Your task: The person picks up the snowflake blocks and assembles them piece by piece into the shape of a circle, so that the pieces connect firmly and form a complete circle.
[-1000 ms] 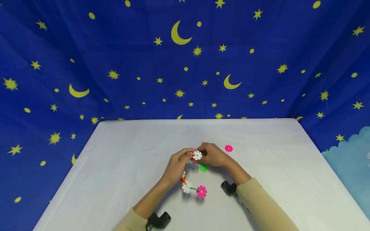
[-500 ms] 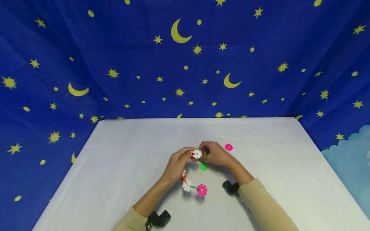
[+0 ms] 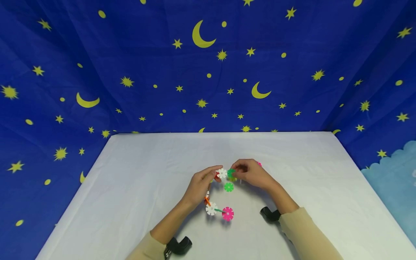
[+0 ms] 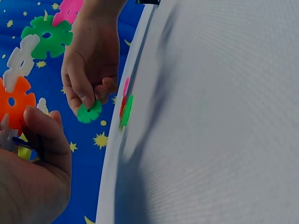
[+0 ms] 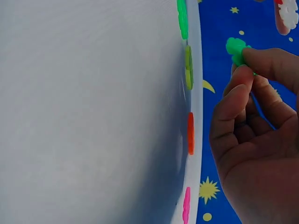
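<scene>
My left hand [image 3: 198, 186] grips a chain of slotted plastic flower discs, its fingers wrapped about the middle links. A white disc [image 3: 222, 173] joined to a red one sticks out past the fingertips. Below the hand the chain curves down through an orange disc [image 4: 22, 105] and a white disc [image 3: 211, 208] to a pink disc [image 3: 228, 213] at its end. To the right, thumb and fingers of my right hand [image 3: 253, 173] pinch a loose green disc [image 5: 237, 49], close beside the white one. Whether these two touch is unclear in the head view.
On the white table lie loose discs: a bright green one [image 3: 229, 187], a yellow-green one [image 5: 188, 67], an orange one [image 5: 191, 133] and a pink one [image 3: 259, 164] partly behind my right hand. A blue star-patterned curtain [image 3: 146, 65] stands behind the table.
My right hand has moved to the right, away from the white disc, and the green disc in its fingers now shows. My left hand and the chain have barely moved.
</scene>
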### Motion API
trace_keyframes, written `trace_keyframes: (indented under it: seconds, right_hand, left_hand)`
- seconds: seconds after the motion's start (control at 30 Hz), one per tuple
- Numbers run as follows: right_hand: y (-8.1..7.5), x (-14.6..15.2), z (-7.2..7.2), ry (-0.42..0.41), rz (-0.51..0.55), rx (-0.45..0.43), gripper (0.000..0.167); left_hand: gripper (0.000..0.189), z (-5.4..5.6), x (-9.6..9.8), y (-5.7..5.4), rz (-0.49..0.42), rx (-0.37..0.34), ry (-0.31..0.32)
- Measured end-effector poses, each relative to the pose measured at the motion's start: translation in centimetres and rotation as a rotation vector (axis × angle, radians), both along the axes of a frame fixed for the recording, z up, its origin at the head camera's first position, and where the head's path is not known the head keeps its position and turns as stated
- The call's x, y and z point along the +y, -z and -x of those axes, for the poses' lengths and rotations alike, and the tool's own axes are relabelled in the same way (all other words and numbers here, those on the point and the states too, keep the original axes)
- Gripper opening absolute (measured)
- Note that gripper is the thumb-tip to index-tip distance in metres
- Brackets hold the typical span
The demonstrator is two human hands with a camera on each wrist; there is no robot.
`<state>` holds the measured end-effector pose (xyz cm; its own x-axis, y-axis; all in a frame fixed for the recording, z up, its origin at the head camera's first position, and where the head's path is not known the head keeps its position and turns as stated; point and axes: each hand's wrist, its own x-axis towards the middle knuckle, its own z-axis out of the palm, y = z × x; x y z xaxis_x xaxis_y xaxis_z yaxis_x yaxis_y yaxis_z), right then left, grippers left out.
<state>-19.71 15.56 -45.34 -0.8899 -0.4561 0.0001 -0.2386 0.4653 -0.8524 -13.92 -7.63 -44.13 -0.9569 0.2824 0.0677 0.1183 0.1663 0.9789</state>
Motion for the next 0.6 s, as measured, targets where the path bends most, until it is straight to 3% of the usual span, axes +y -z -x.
trace_keyframes:
  seconds: [0.6]
  right_hand:
    - [-0.9, 0.5, -2.1, 0.008, 0.049, 0.055, 0.013]
  left_hand:
    - [0.032, -0.1, 0.2, 0.0, 0.024, -0.004, -0.02]
